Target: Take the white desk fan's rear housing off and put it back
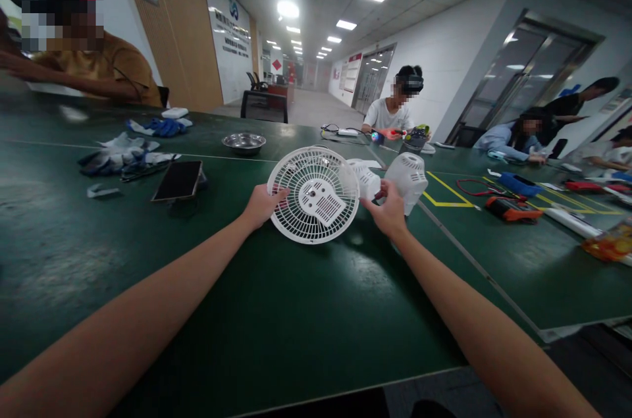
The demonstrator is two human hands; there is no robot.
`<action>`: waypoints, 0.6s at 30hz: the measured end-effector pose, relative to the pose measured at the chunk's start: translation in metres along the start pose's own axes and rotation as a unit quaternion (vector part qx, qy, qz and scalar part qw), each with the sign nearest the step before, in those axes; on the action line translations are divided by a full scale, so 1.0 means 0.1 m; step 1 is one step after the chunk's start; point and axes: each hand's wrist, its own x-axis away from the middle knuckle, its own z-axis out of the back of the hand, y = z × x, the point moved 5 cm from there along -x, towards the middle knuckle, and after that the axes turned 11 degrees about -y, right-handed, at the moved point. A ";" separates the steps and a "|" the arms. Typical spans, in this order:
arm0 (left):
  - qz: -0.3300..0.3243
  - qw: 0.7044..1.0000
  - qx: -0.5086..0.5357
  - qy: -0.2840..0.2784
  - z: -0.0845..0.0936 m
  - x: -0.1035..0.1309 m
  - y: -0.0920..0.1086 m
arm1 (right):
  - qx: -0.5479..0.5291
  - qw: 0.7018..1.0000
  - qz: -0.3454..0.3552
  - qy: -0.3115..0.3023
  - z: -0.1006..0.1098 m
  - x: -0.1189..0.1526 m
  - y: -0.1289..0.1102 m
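A round white fan grille (289,171) with a slotted plate at its centre is held up over the green table. My left hand (264,206) is closed on its left rim, thumb in front. Beside the right rim, the fingers of my right hand (390,210) are closed, the thumb close to the grille. A small dark reddish part shows between them, too little to name. Just behind that hand is a white slotted fan housing (365,179), partly covered by the grille. To its right stands a larger white slotted plastic part (407,181); I cannot tell whether it joins the housing.
On the left lie a phone (178,181), work gloves (121,153) and blue gloves (165,127). A metal bowl (244,143) sits beyond the grille. An orange multimeter (512,209), a blue tray (520,184) and yellow tape are on the right. Several people sit around the table.
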 end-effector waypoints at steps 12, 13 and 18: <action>-0.008 1.000 0.005 -0.005 0.01 -0.05 -0.07 | 0.091 0.976 -0.096 -0.171 -0.27 0.05 0.12; -0.009 1.000 0.007 -0.006 0.01 -0.05 -0.06 | 0.090 0.979 -0.084 -0.160 -0.25 0.04 0.08; -0.002 1.000 0.013 -0.009 -0.01 -0.01 -0.01 | 0.027 0.998 -0.002 -0.058 -0.09 0.04 -0.21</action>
